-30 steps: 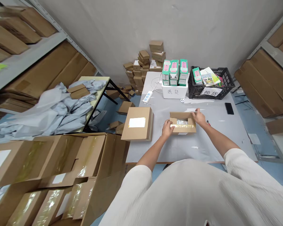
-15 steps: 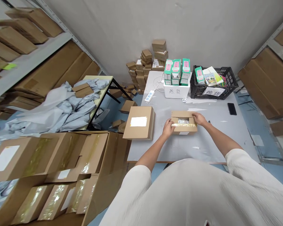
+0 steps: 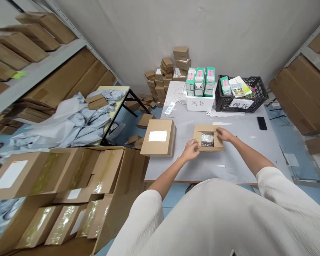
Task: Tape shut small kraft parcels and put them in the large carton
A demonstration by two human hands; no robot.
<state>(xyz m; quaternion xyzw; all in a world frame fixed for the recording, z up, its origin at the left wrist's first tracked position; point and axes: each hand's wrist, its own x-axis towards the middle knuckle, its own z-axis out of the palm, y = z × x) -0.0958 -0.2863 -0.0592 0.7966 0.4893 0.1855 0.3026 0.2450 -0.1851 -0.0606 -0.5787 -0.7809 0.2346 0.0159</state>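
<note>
A small cardboard box point(image 3: 197, 128) lies on the grey table in front of me with its top flaps folded outward. Inside it is something in shiny clear wrap point(image 3: 207, 139), whose kind I cannot make out. My left hand point(image 3: 191, 150) is closed at the box's near left corner, fingertips on the front flap. At the right side, my right hand point(image 3: 224, 134) grips the right flap between thumb and fingers. Left of these sits a larger closed carton point(image 3: 160, 142) with a white label.
At the table's back stand a white bin point(image 3: 200, 104) of green and pink boxes and a black crate point(image 3: 264, 93) with booklets. A phone point(image 3: 261, 123) lies right, a power strip point(image 3: 170, 108) left. A big open carton point(image 3: 130, 177) of taped boxes stands at left.
The box's front flap has folded down toward me, showing more of the wrapped contents. My left hand has moved slightly nearer to me; the right hand stays at the right flap.
</note>
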